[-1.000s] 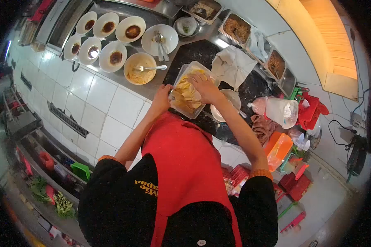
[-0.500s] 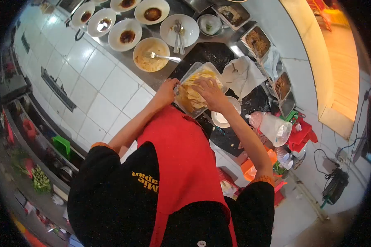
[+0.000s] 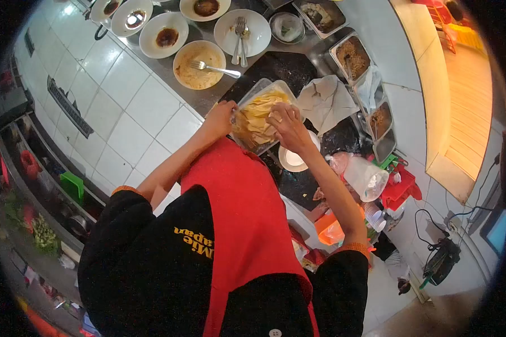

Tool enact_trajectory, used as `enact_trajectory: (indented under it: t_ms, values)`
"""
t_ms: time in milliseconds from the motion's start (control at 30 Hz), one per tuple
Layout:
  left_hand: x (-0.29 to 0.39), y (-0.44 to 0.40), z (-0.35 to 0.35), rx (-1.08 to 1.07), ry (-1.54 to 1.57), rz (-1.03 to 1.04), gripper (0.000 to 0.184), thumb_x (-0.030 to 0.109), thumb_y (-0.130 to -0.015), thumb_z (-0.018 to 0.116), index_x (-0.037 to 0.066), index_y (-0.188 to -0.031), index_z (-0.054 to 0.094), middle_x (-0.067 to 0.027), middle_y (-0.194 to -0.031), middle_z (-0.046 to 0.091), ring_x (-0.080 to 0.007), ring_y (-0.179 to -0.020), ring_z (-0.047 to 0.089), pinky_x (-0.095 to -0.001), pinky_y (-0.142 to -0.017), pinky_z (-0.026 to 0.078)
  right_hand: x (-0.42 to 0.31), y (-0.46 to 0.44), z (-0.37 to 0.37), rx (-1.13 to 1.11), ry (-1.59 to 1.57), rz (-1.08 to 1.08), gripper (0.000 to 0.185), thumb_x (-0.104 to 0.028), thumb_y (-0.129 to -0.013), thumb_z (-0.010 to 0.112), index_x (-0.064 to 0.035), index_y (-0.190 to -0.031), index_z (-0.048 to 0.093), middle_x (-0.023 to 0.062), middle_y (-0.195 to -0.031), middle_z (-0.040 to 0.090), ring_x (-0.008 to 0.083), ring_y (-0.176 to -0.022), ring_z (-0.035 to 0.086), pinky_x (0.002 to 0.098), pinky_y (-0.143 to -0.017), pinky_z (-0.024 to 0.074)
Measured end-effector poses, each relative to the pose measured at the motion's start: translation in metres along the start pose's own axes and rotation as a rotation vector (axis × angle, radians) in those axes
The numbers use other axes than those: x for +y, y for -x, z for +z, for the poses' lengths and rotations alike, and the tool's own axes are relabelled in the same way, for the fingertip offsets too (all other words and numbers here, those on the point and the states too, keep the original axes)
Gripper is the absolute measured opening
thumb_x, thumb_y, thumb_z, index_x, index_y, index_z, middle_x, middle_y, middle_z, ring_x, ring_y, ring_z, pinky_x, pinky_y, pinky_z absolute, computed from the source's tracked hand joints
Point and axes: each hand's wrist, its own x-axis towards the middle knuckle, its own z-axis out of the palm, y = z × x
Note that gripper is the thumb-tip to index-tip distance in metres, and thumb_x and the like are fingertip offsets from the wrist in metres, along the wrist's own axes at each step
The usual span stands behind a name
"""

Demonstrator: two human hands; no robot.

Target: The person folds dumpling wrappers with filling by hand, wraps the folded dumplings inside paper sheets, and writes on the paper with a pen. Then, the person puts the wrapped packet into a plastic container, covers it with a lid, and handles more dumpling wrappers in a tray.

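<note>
A clear plastic container [image 3: 262,85] holds a loose pile of thin, flat yellow pieces [image 3: 260,115], which look like sheets of dough. My left hand [image 3: 221,117] is closed on the container's left side, its fingertips partly hidden. Over the right part of the pile, my right hand [image 3: 288,124] has its fingers bent and drawn together at the yellow pieces; whatever lies between the fingertips is hidden. Just below my right wrist stands a white bowl [image 3: 292,160], partly covered by the forearm. A sheet of pale paper [image 3: 327,104] lies right of the container.
Several white bowls with dark sauce [image 3: 167,37] line the counter's upper left. A used bowl [image 3: 199,78] has a fork across it; another bowl [image 3: 258,35] holds cutlery. Metal trays of food [image 3: 351,59] run along the right wall. Plastic bags [image 3: 368,178] lie lower right.
My right hand's fingers were spread over the yellow pieces and are now drawn together nearer the container's right side. The whole view has shifted slightly.
</note>
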Motion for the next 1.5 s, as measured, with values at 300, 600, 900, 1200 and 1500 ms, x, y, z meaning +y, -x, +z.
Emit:
enact_trajectory:
  t_ms: [300, 600, 900, 1200, 1500]
  values:
    - [0.001, -0.001, -0.002, 0.008, 0.051, 0.024, 0.048, -0.009, -0.068, 0.067, 0.004, -0.114, 0.064, -0.0216, -0.112, 0.068, -0.0425, -0.107, 0.065, -0.0479, -0.092, 0.053, 0.016, 0.005, 0.000, 0.068, 0.025, -0.096, 0.030, -0.010, -0.075, 0.070, -0.0103, -0.106, 0.068, 0.0076, -0.127, 0.061, 0.0279, -0.135, 0.050, 0.0479, -0.112, 0.0359]
    - [0.003, -0.001, -0.007, -0.037, 0.119, -0.038, 0.048, -0.007, -0.068, 0.072, 0.003, -0.115, 0.064, -0.0214, -0.106, 0.069, -0.0403, -0.100, 0.068, -0.0449, -0.087, 0.055, 0.067, 0.036, -0.026, 0.428, -0.464, 0.290, 0.025, -0.014, -0.081, 0.084, -0.0032, -0.100, 0.073, 0.0142, -0.109, 0.072, 0.0309, -0.109, 0.067, 0.0420, -0.094, 0.0515]
    - [0.009, -0.002, -0.010, -0.060, 0.127, -0.057, 0.047, -0.008, -0.066, 0.073, 0.001, -0.112, 0.066, -0.0197, -0.104, 0.071, -0.0361, -0.100, 0.069, -0.0427, -0.085, 0.056, 0.151, 0.077, -0.049, 0.551, -0.529, 0.809, 0.031, -0.022, -0.093, 0.076, -0.0012, -0.114, 0.070, 0.0125, -0.095, 0.074, 0.0196, -0.086, 0.069, 0.0347, -0.081, 0.0547]
    - [0.013, -0.003, -0.013, -0.044, 0.094, -0.017, 0.043, -0.009, -0.068, 0.071, 0.000, -0.111, 0.066, -0.0197, -0.105, 0.071, -0.0362, -0.102, 0.069, -0.0418, -0.084, 0.056, -0.009, 0.017, 0.024, 0.362, -0.490, 0.264, 0.048, -0.017, -0.077, 0.085, -0.0092, -0.120, 0.066, 0.0110, -0.122, 0.065, 0.0308, -0.119, 0.061, 0.0438, -0.102, 0.0480]
    - [0.007, -0.004, -0.013, -0.025, 0.044, 0.070, 0.044, -0.005, -0.067, 0.073, -0.001, -0.110, 0.066, -0.0220, -0.105, 0.071, -0.0388, -0.103, 0.068, -0.0438, -0.088, 0.055, -0.054, 0.017, 0.069, 0.473, -0.338, 0.261, 0.064, -0.015, -0.075, 0.080, -0.0075, -0.134, 0.058, 0.0102, -0.135, 0.058, 0.0334, -0.125, 0.053, 0.0457, -0.107, 0.0437]
